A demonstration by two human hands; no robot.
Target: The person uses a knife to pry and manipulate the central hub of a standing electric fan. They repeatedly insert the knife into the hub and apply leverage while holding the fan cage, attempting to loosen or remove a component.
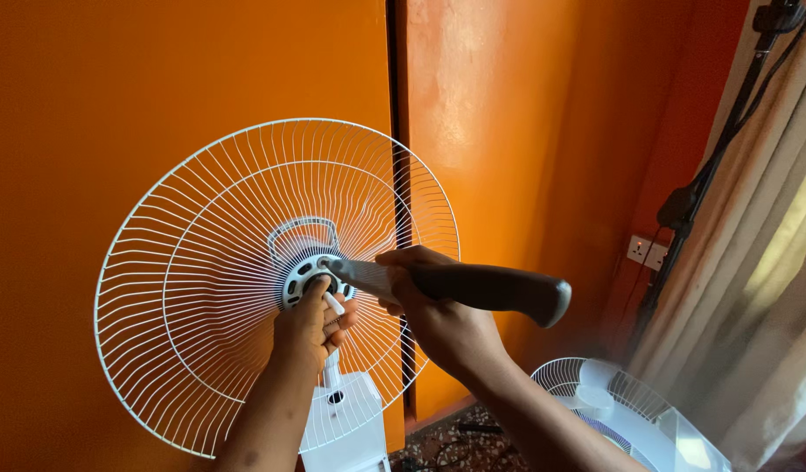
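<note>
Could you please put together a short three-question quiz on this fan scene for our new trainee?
1. True or false: the right hand holds a knife by its dark handle.
2. Where does the knife's blade tip point?
A. at the wall socket
B. at the hub of the white rear fan guard
C. at the curtain
3. Fill in: the left hand touches the guard's ____.

Key: 1 true; 2 B; 3 hub, at the centre. The second fan guard lies lower right, untouched.
</note>
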